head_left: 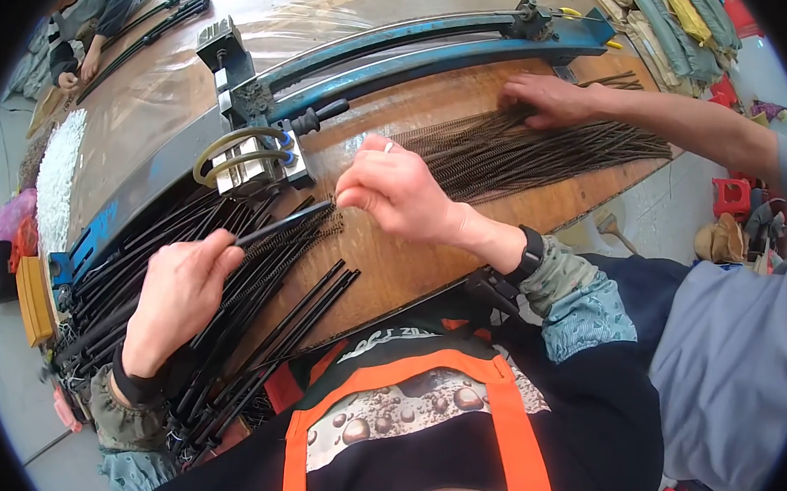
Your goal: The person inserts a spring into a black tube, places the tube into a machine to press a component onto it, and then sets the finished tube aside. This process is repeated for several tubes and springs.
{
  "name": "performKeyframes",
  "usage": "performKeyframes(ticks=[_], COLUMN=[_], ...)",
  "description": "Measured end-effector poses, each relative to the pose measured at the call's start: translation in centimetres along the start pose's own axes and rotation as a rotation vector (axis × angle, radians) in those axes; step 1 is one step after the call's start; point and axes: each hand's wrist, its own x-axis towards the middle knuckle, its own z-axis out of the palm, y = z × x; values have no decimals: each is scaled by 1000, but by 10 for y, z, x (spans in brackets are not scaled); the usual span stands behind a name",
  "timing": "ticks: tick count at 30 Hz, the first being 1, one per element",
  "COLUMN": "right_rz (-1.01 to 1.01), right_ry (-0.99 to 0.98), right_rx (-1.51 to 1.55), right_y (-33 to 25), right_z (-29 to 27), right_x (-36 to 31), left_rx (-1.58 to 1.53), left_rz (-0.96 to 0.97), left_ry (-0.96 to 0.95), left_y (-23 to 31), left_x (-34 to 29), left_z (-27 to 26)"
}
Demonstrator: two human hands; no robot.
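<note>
My left hand (178, 292) is closed around the lower end of a thin black tube (284, 223), which slants up to the right. At the tube's upper end, my right hand (395, 191) is closed with thumb and fingers pinched together; whatever lies in that pinch is hidden. Below the tube, long thin coil springs (273, 269) and several black tubes (317, 299) lie on the wooden table (392, 264). Just beyond my hands stands a metal clamp fixture (255, 165) with two yellowish hoses and blue fittings.
A blue rail (425, 56) runs across the table behind the fixture. On the right, a co-worker's hand (550, 99) rests on a large bundle of coil springs (518, 158). Another person (95, 15) works at the far left, beside black rods (158, 28). White small pieces (59, 176) are heaped at left.
</note>
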Motion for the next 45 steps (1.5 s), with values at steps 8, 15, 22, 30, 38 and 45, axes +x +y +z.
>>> performKeyframes(ticks=[8,15,22,30,38,45], right_rz=[-53,782,-25,-109,-83,-238], right_ry=[-53,-437,-149,-37,-29,-38], right_rx=[-87,390,-135,-279,-329,-291], right_y=[-13,-30,-38,-12,-3,-17], right_z=[6,0,11,-3,-6,11], right_x=[-19,-25,-45,-35,-35,-6], left_rx=[-380,291,-685,-488,106,141], left_rz=[-83,126,-327,-174,102,118], left_ry=[-255,151,-583,-107,342,382], left_y=[-8,2,-14,5,6,12], left_x=[-7,-21,-22,-36,-35,-38], left_z=[20,42,36,51,51,42])
